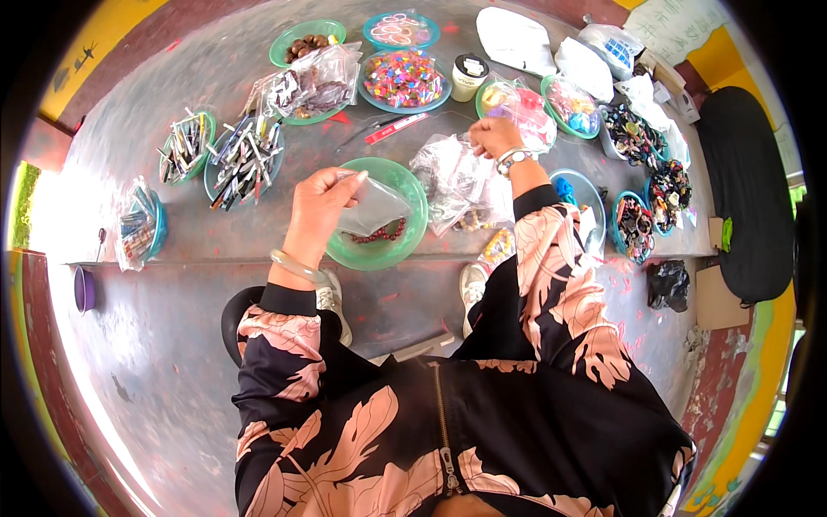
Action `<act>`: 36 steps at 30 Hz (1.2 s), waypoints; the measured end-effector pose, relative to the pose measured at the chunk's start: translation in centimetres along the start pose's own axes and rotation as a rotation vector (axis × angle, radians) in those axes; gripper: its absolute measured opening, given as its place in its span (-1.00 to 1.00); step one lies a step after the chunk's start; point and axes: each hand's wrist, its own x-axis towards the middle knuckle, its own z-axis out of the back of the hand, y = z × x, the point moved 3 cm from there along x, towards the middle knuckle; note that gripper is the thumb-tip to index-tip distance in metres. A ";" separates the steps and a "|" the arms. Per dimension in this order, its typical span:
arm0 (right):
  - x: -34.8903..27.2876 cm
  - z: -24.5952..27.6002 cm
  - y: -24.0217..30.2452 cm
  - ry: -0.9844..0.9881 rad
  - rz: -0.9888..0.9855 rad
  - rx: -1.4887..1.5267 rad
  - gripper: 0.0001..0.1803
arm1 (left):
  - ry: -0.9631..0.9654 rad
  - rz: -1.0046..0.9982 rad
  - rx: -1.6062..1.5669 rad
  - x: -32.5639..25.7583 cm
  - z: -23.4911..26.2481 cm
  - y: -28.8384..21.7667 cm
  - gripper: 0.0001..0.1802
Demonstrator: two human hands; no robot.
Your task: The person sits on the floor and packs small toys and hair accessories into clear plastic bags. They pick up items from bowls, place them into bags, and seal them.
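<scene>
My left hand [320,205] pinches the edge of a small clear plastic bag [381,207] between thumb and fingers. The bag hangs over a green plastic bowl [417,226], partly covering a string of dark red beads [394,233] in it. To the right, my right hand [495,137] is raised with its fingers curled together; what they hold, if anything, cannot be made out. Just below that hand lies a pile of clear plastic bags [452,177]. Beyond it is a bowl of colourful packed pieces [527,110].
Pens fill two bowls on the left [245,164]. Farther back are a plate of multicoloured pieces [403,79], a lidded cup [469,77] and a red-and-white strip [396,127]. White bags [517,39] and bowls of dark bands [633,226] stand on the right. The raised ledge drops before my shoes.
</scene>
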 end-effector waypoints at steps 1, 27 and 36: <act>0.6 -0.9 -1.3 0.048 -0.098 -0.050 -0.78 | -0.003 0.002 0.029 0.1 0.0 0.2 -0.80; 3.3 -2.2 -0.4 -0.289 0.053 -0.434 -0.68 | 0.024 0.089 0.195 0.1 -0.3 1.6 -0.42; 2.3 -1.3 2.1 0.127 0.073 0.743 -0.80 | 0.083 0.145 0.218 -0.2 -0.9 1.2 -0.56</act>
